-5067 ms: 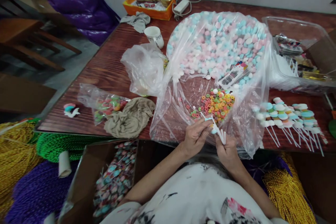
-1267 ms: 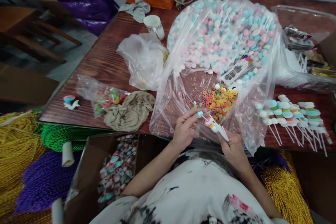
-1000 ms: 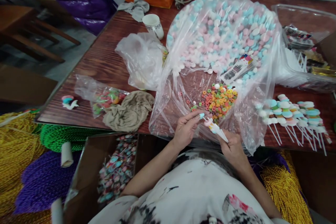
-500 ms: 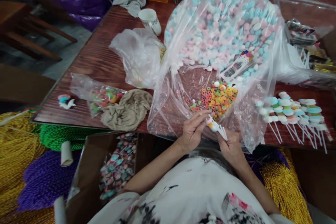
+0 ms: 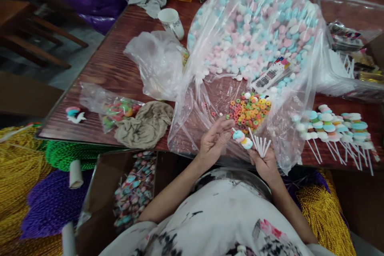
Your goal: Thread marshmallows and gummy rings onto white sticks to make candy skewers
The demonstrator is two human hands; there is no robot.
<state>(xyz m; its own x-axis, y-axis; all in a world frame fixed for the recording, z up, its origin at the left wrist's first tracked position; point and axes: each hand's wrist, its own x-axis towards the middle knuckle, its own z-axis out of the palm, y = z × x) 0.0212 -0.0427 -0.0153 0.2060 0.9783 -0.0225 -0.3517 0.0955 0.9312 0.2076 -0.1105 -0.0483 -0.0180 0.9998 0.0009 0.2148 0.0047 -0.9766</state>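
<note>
My right hand (image 5: 264,162) is closed round a fan of several white sticks (image 5: 260,146). A stick threaded with blue, white and orange candies (image 5: 242,139) extends from that hand toward the left. Beside its tip, my left hand (image 5: 213,140) is open with its fingers spread. Beyond both hands, small ring candies (image 5: 250,110) in orange, red, green and yellow lie in a heap on clear plastic. A large clear bag of pink, blue and white candies (image 5: 258,28) spreads behind them, with printed cards (image 5: 271,75) on it.
Finished candy sticks (image 5: 333,128) lie at the right. A clear bin (image 5: 354,88) stands behind them. At the left are a crumpled cloth (image 5: 145,126), a bag of gummy candies (image 5: 120,112) and a white mug (image 5: 171,23). A carton (image 5: 102,192) of wrapped candies sits below the table edge.
My left hand has moved back from the candy stick and its fingers have opened. The threaded candies now show more fully, and the white sticks are fanned wider in my right hand.
</note>
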